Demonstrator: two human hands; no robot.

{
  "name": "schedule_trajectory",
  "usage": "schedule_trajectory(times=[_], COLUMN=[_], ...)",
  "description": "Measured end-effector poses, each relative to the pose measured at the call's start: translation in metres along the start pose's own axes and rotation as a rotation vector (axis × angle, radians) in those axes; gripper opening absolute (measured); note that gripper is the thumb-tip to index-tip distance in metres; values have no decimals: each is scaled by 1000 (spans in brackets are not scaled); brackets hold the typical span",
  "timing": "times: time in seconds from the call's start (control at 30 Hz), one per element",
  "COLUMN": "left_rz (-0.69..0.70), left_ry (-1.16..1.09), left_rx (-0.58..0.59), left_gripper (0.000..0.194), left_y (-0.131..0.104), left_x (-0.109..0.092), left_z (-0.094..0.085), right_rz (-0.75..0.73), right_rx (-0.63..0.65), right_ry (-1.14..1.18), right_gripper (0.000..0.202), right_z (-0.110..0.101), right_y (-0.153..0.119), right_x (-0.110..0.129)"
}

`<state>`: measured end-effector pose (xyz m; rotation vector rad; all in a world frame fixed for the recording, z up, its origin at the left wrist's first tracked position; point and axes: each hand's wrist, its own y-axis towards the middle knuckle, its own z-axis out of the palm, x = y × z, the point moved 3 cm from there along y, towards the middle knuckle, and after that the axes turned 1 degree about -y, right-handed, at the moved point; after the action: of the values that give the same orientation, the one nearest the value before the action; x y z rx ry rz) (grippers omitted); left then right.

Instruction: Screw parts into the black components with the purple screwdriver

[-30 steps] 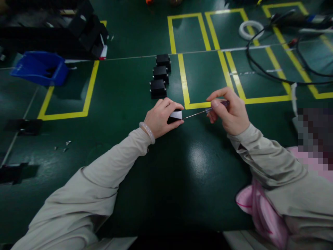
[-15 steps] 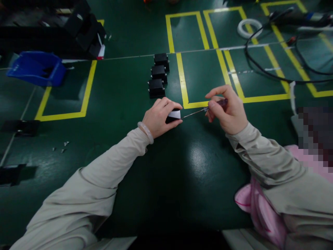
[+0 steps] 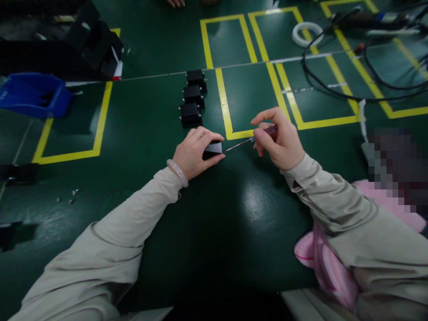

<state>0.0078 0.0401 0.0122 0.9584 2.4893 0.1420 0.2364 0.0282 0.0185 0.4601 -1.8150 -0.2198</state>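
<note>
My left hand (image 3: 194, 151) is closed around a small black block (image 3: 212, 150) with a pale top face, thumb on its near side and fingers over the far side. In my right hand (image 3: 281, 139) is a screwdriver (image 3: 239, 144), its purplish handle pinched between thumb and fingers. The thin shaft slants down to the left, and its tip meets the block's right end near my left thumb. Whether a screw sits at the tip is too small to see. Just beyond my left hand, three black blocks (image 3: 192, 94) with shiny screws at their sides stand in a row.
A blue bin (image 3: 35, 96) stands at the left, with several loose screws (image 3: 72, 196) nearer me. Yellow tape (image 3: 224, 104) marks rectangles on the green surface. A white tape roll (image 3: 306, 34) and a black cable (image 3: 317, 73) lie far right. Pink cloth (image 3: 334, 267) lies by my right forearm.
The whole scene has shifted a little to the left in view as my head turned. Both hands keep their hold, with the screwdriver tip still at the block's end.
</note>
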Motion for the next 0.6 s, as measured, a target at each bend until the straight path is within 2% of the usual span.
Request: schedule_trajectory(times=[0.27,0.6], left_rz=[1,-15], left_ry=[7,-13], left_rx=[0,1], left_gripper=[35,35], left_y=[0,0], left_x=[1,0], left_z=[0,0], right_rz=[37,78], right_rx=[18,-21], right_ry=[21,6], right_gripper=[27,37], right_z=[1,1], right_y=[0,0], right_x=[2,6])
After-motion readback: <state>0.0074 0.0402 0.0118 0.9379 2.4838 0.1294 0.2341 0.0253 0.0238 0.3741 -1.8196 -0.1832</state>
